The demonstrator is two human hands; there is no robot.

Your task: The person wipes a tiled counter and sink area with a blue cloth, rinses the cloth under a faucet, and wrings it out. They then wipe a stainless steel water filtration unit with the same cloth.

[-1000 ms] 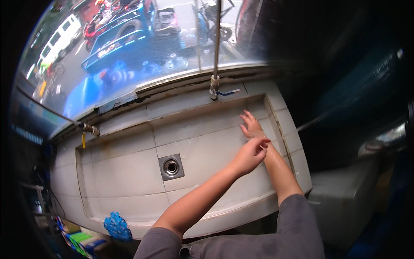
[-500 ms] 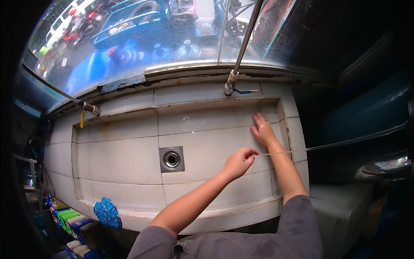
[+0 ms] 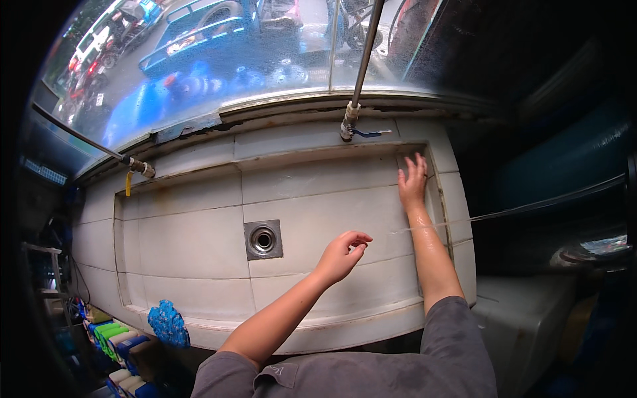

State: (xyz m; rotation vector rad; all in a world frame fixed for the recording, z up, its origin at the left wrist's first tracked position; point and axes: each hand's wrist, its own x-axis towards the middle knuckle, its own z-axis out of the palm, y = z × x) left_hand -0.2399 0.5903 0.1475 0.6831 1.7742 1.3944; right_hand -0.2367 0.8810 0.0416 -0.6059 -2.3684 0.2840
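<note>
My left hand [image 3: 346, 252] hovers over the middle right of the white tiled sink [image 3: 179, 242], fingers loosely curled and apart, holding nothing. My right hand [image 3: 413, 180] reaches to the sink's far right corner with fingers spread. A thin clear stream [image 3: 531, 205], apparently water, runs in from the right across my wet right forearm. The square metal drain [image 3: 263, 239] lies left of my hands. A valve with a blue lever [image 3: 348, 126] stands above the far rim.
A valve with a yellow handle [image 3: 136, 169] is at left. A crumpled blue cloth [image 3: 168, 324] sits on the near rim. Several coloured jugs [image 3: 119, 338] are low left. Behind the glass [image 3: 252, 60] are blue containers and vehicles. A grey box [image 3: 517, 318] is at lower right.
My left hand has moved away from my right forearm, down and leftward. My right hand has moved farther up toward the sink's far right corner.
</note>
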